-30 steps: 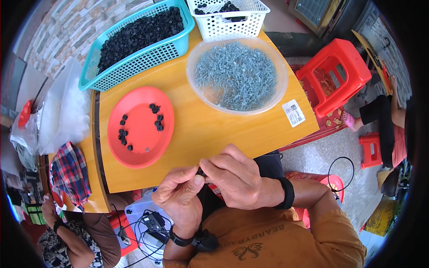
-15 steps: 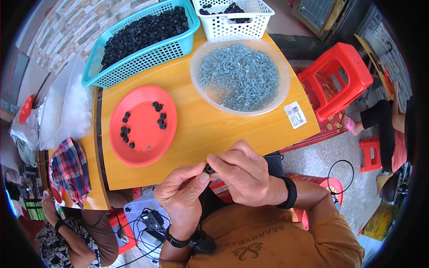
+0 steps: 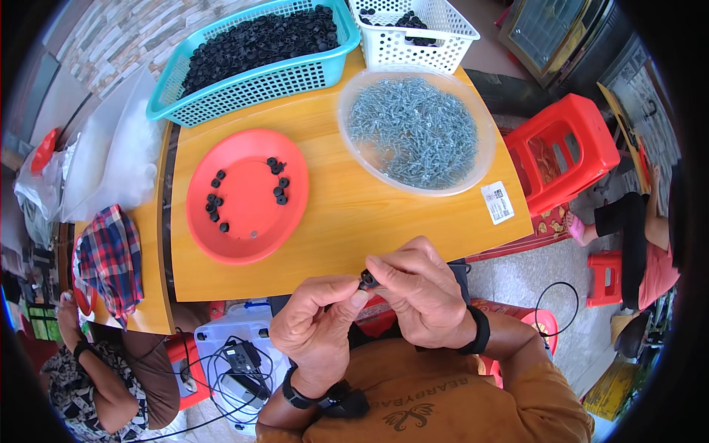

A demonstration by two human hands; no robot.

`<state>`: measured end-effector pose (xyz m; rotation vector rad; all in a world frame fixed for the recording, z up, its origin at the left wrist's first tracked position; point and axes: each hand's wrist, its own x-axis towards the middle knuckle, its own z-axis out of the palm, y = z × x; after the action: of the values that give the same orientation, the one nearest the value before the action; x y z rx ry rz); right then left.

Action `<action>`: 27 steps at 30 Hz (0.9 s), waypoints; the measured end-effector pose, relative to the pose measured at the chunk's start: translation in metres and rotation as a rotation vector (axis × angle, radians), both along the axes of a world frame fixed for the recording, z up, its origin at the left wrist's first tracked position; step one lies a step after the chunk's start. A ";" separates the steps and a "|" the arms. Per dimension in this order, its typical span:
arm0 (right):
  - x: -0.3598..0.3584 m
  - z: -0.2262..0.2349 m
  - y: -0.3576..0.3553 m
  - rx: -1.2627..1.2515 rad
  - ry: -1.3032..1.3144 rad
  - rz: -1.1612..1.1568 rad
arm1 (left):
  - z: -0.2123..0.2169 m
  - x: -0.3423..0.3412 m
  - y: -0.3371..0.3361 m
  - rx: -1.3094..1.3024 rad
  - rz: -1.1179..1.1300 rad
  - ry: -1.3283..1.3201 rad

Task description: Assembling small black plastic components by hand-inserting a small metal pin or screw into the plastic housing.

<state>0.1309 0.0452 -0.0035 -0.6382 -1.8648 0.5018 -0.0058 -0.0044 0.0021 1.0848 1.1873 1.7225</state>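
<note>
My left hand (image 3: 319, 319) and my right hand (image 3: 419, 289) meet in front of my chest, just off the table's near edge. Between their fingertips is a small round black plastic part (image 3: 368, 279), pinched from both sides. Whether a screw sits in it, I cannot tell. Beyond my left hand a red plate (image 3: 247, 188) lies on the table, with several like black parts (image 3: 214, 201) along its left and right sides. A clear round tub (image 3: 344, 122) full of silver screws (image 3: 417, 129) stands to the right of the plate.
A turquoise basket (image 3: 258, 87) heaped with black parts and a white basket (image 3: 417, 53) line the far side of the wooden table (image 3: 325, 229). Red stools (image 3: 569, 151) stand at right. A co-worker's arm (image 3: 103, 376) shows at lower left; another person sits far right.
My hands still pinch the black part together, now turned so more of it shows. The whole view has shifted slightly, moving my hands a little right in the picture.
</note>
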 end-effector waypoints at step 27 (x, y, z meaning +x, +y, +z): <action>-0.017 -0.010 -0.007 0.050 0.009 -0.168 | 0.005 0.005 0.004 -0.155 0.071 -0.283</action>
<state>0.1141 0.0382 -0.0134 -0.7502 -1.7911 0.3473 -0.0008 -0.0007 0.0072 0.6883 1.1673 1.7383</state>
